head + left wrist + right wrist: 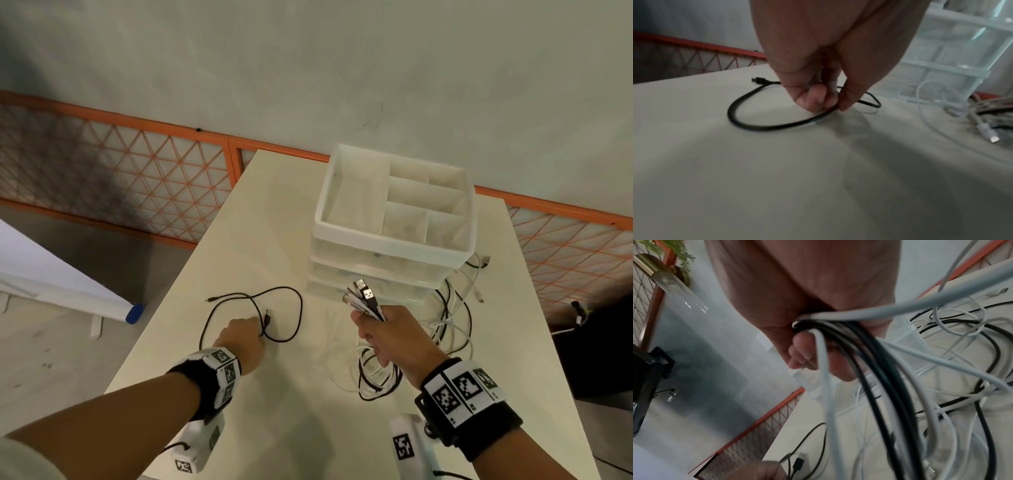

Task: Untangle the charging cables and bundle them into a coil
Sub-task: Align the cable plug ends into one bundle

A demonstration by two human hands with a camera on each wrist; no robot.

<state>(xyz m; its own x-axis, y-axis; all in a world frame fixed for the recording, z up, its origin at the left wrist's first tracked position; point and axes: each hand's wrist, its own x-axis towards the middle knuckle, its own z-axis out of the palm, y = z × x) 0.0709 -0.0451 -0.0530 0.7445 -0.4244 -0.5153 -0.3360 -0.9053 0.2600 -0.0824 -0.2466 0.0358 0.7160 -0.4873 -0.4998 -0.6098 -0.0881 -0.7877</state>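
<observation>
Gathering step under way. Right hand (387, 337) clamps a bundle of black and white charging cables (869, 386), USB plugs (363, 296) upward. Left hand (824, 78) pinches the separate black cable (748, 120) on the counter (274, 428). Next, in my judgement: lift it into the bundle, then coil.

Perhaps an office: table (274, 212), orange partition (137, 171).

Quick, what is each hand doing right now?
Left hand: pinching the black cable on the table.
Right hand: gripping a bundle of black and white cables.
</observation>
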